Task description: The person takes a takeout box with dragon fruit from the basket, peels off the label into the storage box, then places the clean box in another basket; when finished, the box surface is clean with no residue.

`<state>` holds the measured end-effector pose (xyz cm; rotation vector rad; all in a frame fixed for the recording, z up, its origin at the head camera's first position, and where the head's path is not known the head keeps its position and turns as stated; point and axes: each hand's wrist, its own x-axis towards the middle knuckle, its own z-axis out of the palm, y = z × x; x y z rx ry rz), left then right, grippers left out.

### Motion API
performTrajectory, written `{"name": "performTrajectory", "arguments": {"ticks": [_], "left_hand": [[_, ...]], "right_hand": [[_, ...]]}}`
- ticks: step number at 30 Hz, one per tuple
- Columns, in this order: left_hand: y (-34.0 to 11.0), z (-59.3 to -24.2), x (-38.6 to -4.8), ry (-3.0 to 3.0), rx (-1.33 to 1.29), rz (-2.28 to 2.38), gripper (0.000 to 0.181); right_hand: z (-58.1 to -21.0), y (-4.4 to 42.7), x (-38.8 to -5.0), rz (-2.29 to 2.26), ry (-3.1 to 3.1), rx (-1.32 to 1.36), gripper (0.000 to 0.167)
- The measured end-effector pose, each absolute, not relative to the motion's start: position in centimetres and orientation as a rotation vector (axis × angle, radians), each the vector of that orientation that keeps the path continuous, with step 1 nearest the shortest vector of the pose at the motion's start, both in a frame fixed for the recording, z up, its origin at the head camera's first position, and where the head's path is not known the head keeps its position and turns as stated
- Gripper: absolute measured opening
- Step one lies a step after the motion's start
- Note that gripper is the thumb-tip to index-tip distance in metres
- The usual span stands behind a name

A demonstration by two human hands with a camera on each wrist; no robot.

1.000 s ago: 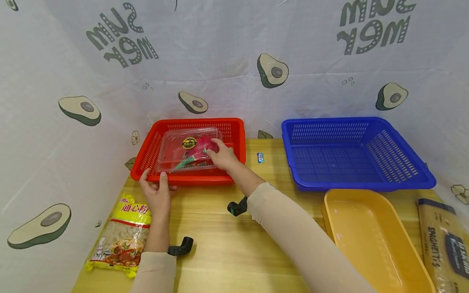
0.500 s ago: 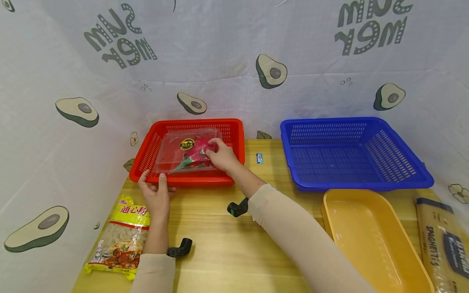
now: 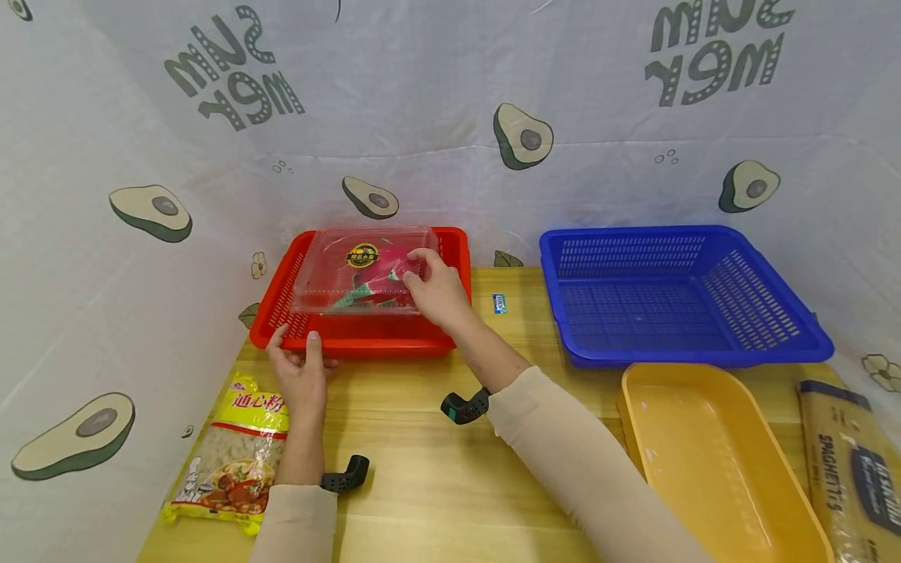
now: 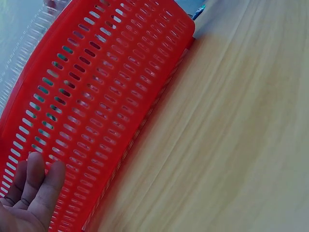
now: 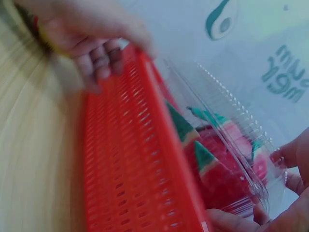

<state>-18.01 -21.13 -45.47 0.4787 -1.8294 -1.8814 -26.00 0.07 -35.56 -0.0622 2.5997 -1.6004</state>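
Observation:
A clear plastic box (image 3: 331, 274) with a black and gold label and red and green contents is raised above the red basket (image 3: 394, 346). My right hand (image 3: 439, 291) pinches its right end; in the right wrist view, the fingers (image 5: 289, 164) are on the box's edge, and green-tipped red pieces (image 5: 217, 174) show through the plastic. My left hand (image 3: 303, 375) grips the basket's front left rim, thumb on top. Seen from the left wrist, its fingers (image 4: 41, 188) lie against the basket's slotted outer wall (image 4: 106, 101).
A blue basket (image 3: 563, 332) stands at the back right, with a yellow tray (image 3: 704, 453) in front of it. Spaghetti in a pack (image 3: 855, 461) lies at the far right, a yellow noodle bag (image 3: 235, 461) at the left. A small blue packet (image 3: 499, 303) lies between the baskets.
The clear box has risen with my right hand from inside the red basket, shifting towards the back. My left hand keeps its hold on the rim.

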Motion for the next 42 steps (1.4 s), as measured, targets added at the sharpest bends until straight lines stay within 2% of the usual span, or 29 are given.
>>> {"name": "performTrajectory", "arguments": {"ticks": [11, 23, 37, 42], "left_hand": [[-21.2, -45.5, -18.0, -1.846, 0.466, -1.896, 0.062], [-21.3, -45.6, -17.9, -1.845, 0.446, -1.885, 0.062], [-21.3, -45.6, -18.1, -1.790, 0.433, -1.920, 0.055], [-21.2, -45.3, -17.9, -1.817, 0.420, -1.877, 0.058]], "right_hand": [[-33.9, 2.1, -22.6, -2.021, 2.275, 0.002, 0.037], [-34.3, 4.4, -18.0, -2.309, 2.046, -0.002, 0.040], [-35.9, 7.1, -12.8, -2.304, 2.058, -0.024, 0.039], [-36.3, 8.3, -10.8, -2.249, 2.098, -0.037, 0.039]]}}
